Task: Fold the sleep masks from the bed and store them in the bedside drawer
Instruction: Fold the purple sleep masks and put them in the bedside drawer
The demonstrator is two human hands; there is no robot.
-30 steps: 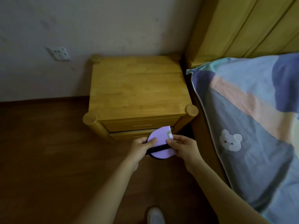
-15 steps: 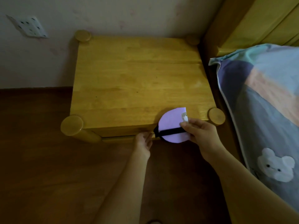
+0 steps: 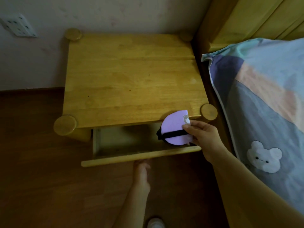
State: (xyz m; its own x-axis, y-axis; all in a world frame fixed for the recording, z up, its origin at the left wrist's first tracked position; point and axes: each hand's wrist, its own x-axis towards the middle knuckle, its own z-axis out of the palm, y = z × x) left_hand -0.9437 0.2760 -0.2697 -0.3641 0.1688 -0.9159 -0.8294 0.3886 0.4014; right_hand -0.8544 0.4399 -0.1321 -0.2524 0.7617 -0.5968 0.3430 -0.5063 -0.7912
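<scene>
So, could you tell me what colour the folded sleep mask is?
Lilac, with a black strap; the sleep mask shows in the head view.

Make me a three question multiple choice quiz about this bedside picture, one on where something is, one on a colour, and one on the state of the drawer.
1. Where is the folded sleep mask?
A. Flat on the nightstand top
B. Held in the right hand above the open drawer
C. On the floor

2. What colour is the mask's strap?
A. Black
B. White
C. Yellow

3. What state is the drawer in?
A. Shut
B. Taken out and set on the floor
C. Pulled open

Answers:
1 B: the right hand pinches the mask's edge over the drawer's right end.
2 A: a black band crosses the purple mask.
3 C: the drawer's inside shows below the nightstand top, with the left hand under its front.
</scene>
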